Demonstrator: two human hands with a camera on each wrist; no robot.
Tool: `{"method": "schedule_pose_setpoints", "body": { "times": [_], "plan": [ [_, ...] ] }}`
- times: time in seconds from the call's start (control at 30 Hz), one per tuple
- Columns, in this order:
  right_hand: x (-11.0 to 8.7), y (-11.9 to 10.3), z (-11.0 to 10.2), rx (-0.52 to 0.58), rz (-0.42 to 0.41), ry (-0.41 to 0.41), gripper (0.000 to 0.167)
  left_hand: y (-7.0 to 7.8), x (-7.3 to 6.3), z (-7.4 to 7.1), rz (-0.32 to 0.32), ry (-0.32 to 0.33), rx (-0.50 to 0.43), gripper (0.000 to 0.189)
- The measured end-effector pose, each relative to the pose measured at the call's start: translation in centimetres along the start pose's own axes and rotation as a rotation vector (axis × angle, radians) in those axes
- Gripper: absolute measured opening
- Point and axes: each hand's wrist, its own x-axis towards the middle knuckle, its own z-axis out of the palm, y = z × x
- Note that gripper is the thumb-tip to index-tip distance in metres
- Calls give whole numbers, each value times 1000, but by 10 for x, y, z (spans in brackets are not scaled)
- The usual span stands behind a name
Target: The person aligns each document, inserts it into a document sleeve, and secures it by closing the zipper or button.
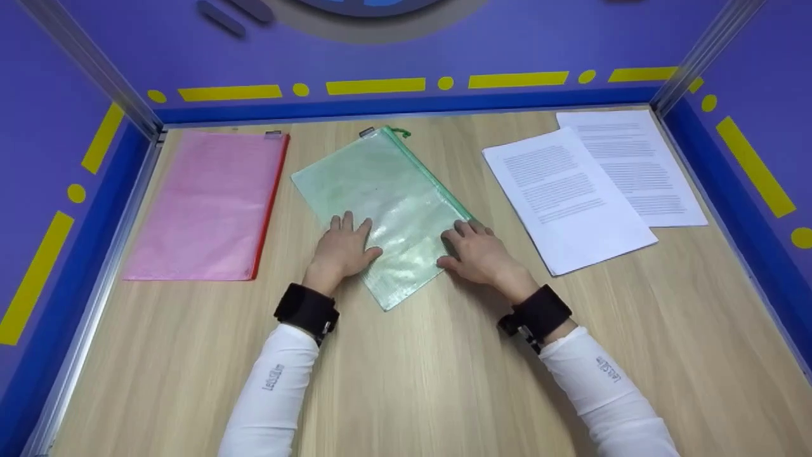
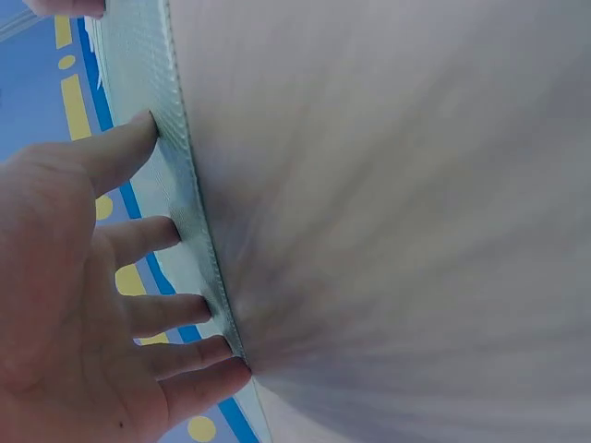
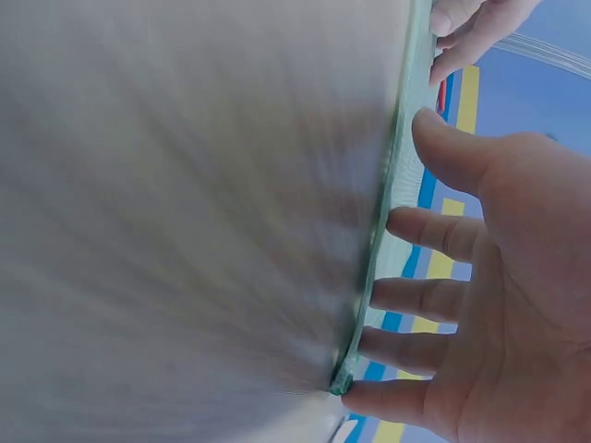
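Observation:
A translucent green zip file bag (image 1: 374, 184) lies at a slant on the table, its green zipper edge towards the upper right. My left hand (image 1: 342, 249) rests on its lower left edge with the fingers spread. On the opposite side, my right hand (image 1: 479, 254) touches the bag near the lower end of the zipper, fingers extended. In the left wrist view the fingertips of the left hand (image 2: 102, 305) meet the bag's edge (image 2: 189, 175). The right wrist view has the right hand's (image 3: 480, 277) fingertips along the other edge (image 3: 392, 175).
A pink file bag (image 1: 203, 206) with a red zipper lies at the left. To the right are a stack of printed sheets (image 1: 571, 216) and another sheet or stack (image 1: 666, 184) partly under it. Blue panels (image 1: 406, 63) with yellow marks wall the table (image 1: 406, 381) at the back and sides.

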Motion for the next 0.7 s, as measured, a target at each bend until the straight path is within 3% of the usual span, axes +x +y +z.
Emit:
{"method": "schedule_pose_setpoints", "body": {
  "times": [0.37,0.7],
  "plan": [
    [-1,12,-1,1,40,-81,62,19,-8,1,-41,-35,34,74],
    [3,26,-3,19,58,-74,58,43,-19,11,-32,39,139,70]
  ]
}}
